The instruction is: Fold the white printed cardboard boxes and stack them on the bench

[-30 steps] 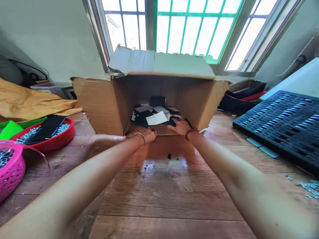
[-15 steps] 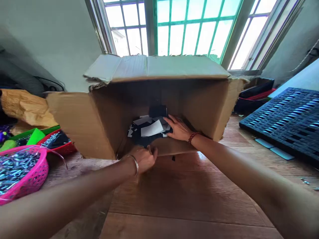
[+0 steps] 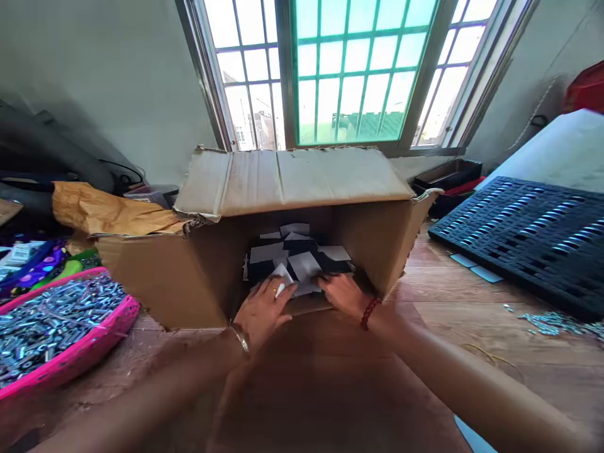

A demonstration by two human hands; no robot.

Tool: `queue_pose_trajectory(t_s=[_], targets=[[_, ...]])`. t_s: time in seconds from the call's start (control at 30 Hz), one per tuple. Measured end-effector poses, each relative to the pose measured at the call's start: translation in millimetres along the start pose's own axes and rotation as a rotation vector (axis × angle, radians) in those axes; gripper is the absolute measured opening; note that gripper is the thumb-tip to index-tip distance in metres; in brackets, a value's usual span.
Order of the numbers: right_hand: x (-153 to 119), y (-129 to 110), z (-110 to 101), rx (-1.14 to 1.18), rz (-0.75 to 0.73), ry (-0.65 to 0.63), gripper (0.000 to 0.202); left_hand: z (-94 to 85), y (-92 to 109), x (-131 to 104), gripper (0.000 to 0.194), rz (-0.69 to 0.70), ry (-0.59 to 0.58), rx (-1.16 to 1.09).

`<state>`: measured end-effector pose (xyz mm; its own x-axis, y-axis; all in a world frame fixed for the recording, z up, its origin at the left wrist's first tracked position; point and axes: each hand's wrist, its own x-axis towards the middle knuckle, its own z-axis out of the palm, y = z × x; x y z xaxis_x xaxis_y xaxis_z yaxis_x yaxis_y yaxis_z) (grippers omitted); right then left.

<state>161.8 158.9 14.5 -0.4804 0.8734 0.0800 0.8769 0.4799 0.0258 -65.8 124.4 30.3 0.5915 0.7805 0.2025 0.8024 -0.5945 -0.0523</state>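
Note:
A cardboard box (image 3: 155, 274) lies on its side with its opening facing me. Inside it is a loose pile of cards, some white (image 3: 306, 265), others black (image 3: 301, 244). My left hand (image 3: 264, 308) reaches over the near left edge of the pile. Its fingers touch a small tilted white piece (image 3: 283, 277), and the thumb stands apart from them. At the near right of the pile, my right hand (image 3: 346, 292) has its fingers bent together at the edge of a white card; the fingertips are partly hidden.
At left stands a pink basket (image 3: 101, 336) full of small metal parts, with brown paper (image 3: 113, 211) behind it. A black slatted panel (image 3: 523, 233) leans at right, near scattered metal pieces (image 3: 552, 322) on the wooden floor (image 3: 438, 296). A barred window (image 3: 353, 69) rises behind the box.
The view has tilted up and shifted. My left hand has gone from a curled position at the box's edge onto the cards with fingers extended. More white cards show, and the pile looks spread differently.

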Motion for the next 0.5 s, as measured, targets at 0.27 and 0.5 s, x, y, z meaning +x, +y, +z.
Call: queue_pose_trajectory(t_s=[0.27, 0.5], targets=[[-51.2, -16.5, -8.2, 0.034, 0.03, -0.011, 0.031, 19.0, -0.9, 0.0, 0.044, -0.19, -0.154, -0.142], [-83.5, -12.8, -11.9, 0.142, 0.228, 0.144, 0.03, -7.8, -6.7, -20.0, 0.037, -0.258, -0.123, -0.151]])
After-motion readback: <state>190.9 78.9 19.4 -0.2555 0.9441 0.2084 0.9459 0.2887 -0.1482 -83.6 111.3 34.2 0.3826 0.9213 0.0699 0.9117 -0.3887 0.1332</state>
